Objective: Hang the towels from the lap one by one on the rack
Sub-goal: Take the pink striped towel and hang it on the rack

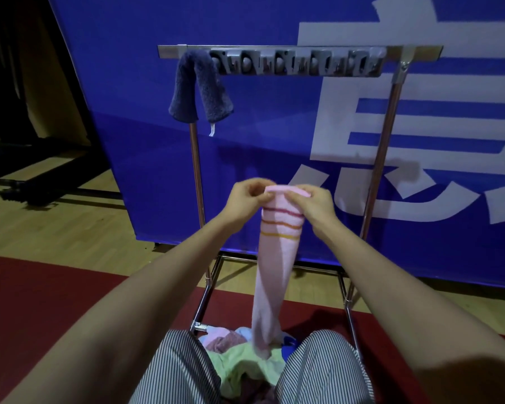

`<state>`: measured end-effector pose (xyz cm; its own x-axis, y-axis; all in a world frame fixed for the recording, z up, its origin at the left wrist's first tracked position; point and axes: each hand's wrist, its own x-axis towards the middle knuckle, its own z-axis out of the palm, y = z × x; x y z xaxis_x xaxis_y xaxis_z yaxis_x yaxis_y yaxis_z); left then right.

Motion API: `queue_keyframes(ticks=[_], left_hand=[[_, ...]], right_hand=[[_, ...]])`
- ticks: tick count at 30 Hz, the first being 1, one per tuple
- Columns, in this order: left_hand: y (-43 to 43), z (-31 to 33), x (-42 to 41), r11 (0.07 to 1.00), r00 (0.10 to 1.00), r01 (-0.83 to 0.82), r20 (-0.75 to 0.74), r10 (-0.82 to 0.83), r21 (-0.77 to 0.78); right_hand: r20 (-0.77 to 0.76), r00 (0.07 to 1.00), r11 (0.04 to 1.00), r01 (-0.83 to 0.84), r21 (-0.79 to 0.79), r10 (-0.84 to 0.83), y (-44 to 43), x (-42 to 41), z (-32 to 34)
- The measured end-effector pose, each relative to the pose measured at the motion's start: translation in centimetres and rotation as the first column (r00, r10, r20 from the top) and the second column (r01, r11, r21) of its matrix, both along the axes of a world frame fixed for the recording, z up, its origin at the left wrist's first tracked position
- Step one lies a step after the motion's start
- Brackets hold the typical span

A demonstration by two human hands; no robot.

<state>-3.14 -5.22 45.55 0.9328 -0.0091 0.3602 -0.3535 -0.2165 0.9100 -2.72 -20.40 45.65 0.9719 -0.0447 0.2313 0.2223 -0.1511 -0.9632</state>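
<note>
A pink towel (pixel 271 275) with red, orange and yellow stripes hangs down from both my hands. My left hand (pixel 250 196) and my right hand (pixel 311 201) pinch its top edge side by side, well below the rack's top bar. Its lower end trails into the pile of towels (pixel 242 363) on my lap, where green, pink and blue ones show. The metal rack (pixel 303 51) stands in front of me, with a row of clips under its bar. A dark blue towel (pixel 200 88) is draped over the bar's left end.
A big blue banner (pixel 274 141) with white characters stands right behind the rack. The rack's legs (pixel 347 295) reach toward my knees on a red mat. Wooden floor and dark equipment (pixel 27 182) lie to the left.
</note>
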Motion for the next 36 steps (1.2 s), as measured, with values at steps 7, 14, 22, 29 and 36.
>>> queue_keyframes(ticks=[7, 14, 22, 29, 36], left_hand=[[-0.2, 0.4, 0.4, 0.999, 1.000, -0.002, -0.011, 0.002, -0.045], [0.2, 2.3, 0.2, 0.994, 0.989, 0.100, -0.106, -0.104, -0.046], [1.0, 4.6, 0.6, 0.980, 0.977, 0.155, -0.127, -0.171, -0.127], [1.3, 5.9, 1.7, 0.955, 0.967, 0.062, -0.219, -0.129, -0.289], [1.9, -0.4, 1.5, 0.923, 0.901, 0.077, -0.371, -0.227, -0.377]], right_hand=[[-0.034, 0.999, 1.000, -0.014, -0.015, 0.013, 0.1, 0.3, 1.0], [0.003, 0.998, 0.998, -0.059, -0.015, 0.059, 0.0, 0.8, 2.2], [-0.121, 0.910, 0.903, -0.364, 0.227, 0.397, -1.6, 0.8, 0.1], [-0.323, 0.764, 0.827, -0.542, 0.149, 0.559, -1.1, 0.3, -2.8], [-0.233, 0.810, 0.837, -0.480, 0.263, 0.538, -0.6, 0.6, -0.8]])
